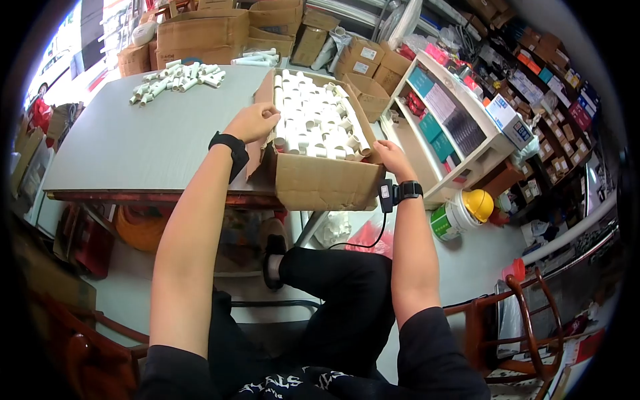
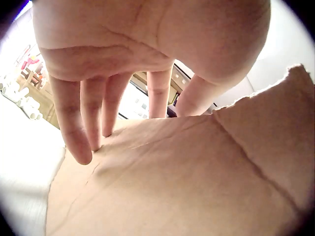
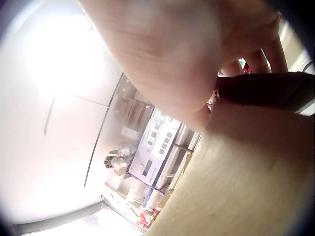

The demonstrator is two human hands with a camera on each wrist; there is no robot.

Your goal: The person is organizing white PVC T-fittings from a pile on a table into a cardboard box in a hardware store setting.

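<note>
A brown cardboard box with its top flaps folded open is seen at the near edge of a grey rectangular table; its front end is carried out past the table edge, above the seated person's knees. The box is filled to the rim with short white plastic pipe fittings, packed close together.

The left hand is laid on the box's left flap; its fingers are held nearly straight and a little spread, and their tips are pressed against the bare cardboard; nothing is gripped by them. The right hand is set on the box's near right corner; in the right wrist view its fingers are hooked over the top edge of the cardboard wall, so that the rim is held between fingers and palm; how deep they reach inside cannot be told.

A loose heap of white pipe fittings is spread on the far left part of the table, well apart from the box; stacked brown cartons are ranged behind it. A white shelf unit is placed to the right of the table; a yellow hard hat is rested on a white bucket on the floor below it; a dark wooden chair is seen at the lower right.
</note>
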